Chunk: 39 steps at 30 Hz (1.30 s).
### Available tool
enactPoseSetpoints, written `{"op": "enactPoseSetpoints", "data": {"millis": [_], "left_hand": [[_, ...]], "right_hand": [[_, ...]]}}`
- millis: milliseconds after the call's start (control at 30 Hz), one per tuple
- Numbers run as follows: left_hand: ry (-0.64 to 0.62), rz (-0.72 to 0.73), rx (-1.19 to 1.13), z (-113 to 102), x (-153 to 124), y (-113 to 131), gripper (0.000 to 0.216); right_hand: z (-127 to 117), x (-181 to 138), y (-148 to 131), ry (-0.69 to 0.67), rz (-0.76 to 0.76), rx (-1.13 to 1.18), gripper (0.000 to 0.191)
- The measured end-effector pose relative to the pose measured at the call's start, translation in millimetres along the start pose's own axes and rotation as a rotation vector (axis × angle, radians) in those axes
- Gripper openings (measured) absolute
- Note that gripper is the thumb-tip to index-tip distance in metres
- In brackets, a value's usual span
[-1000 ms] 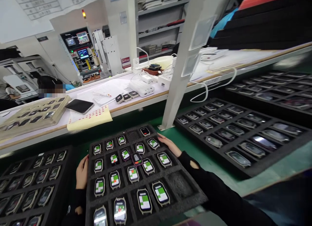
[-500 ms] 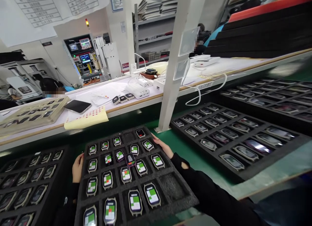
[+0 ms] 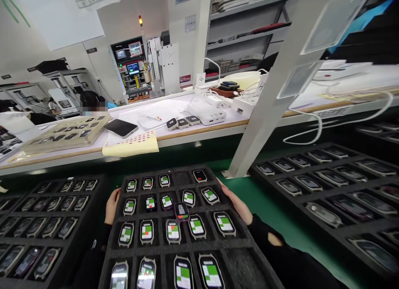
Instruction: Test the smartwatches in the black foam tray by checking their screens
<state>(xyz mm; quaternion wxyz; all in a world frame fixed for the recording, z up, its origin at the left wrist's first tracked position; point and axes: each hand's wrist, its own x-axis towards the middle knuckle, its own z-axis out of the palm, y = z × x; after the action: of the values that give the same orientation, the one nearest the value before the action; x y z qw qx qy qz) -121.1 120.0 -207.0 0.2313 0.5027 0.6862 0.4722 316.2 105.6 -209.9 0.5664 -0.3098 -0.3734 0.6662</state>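
Between my hands is a black foam tray (image 3: 246, 262) with square compartments, most of them holding a smartwatch body with a lit green-and-white screen, such as this smartwatch (image 3: 225, 223). One purple-rimmed smartwatch (image 3: 181, 212) lies across the dividers near the tray's middle. A compartment in the far row and one at the near right hold no watch. My left hand (image 3: 111, 206) grips the tray's left edge, its fingertips partly hidden. On the right edge my right hand (image 3: 237, 202) is closed, fingers partly out of sight behind the foam.
Foam trays of dark-screened watches lie at left (image 3: 75, 216) and right (image 3: 299, 206) on the green surface. A white post (image 3: 264, 106) rises beyond my right hand. The shelf behind bears a phone (image 3: 121, 128), a white charger box (image 3: 207, 112) and a beige tray (image 3: 93, 129). A person sits further back.
My view has turned left, so the shelf and post have shifted right. The tray, still between both hands, appears slightly further right and lower. Both grips look the same.
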Motion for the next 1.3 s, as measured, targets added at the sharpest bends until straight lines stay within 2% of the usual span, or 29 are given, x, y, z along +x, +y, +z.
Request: {"op": "enactPoseSetpoints", "data": {"millis": [233,500,667,767,1067,1167,1300], "left_hand": [[-0.035,-0.017,-0.061,3,-3,-1,0.056],[-0.075,-0.038,-0.072,1,-6,3,0.053],[-0.092,-0.041,-0.068,-1,-8,7,0.054],[-0.1,-0.049,-0.057,-2,-8,10,0.054],[-0.098,-0.062,-0.048,-2,-9,14,0.055],[-0.094,-0.063,-0.048,-2,-9,15,0.056],[-0.081,-0.061,-0.047,-1,-8,13,0.056]], "right_hand": [[-9,10,1,0.047,-0.035,-0.192,0.057],[-21,12,-1,0.085,0.049,-0.205,0.072],[-17,9,-2,0.125,0.022,-0.175,0.059],[-16,8,-4,0.154,0.058,-0.108,0.054],[-16,8,-3,0.163,0.086,-0.13,0.059],[-15,10,-6,0.151,-0.036,-0.256,0.06],[-10,12,-26,0.086,-0.413,-0.716,0.045]]}}
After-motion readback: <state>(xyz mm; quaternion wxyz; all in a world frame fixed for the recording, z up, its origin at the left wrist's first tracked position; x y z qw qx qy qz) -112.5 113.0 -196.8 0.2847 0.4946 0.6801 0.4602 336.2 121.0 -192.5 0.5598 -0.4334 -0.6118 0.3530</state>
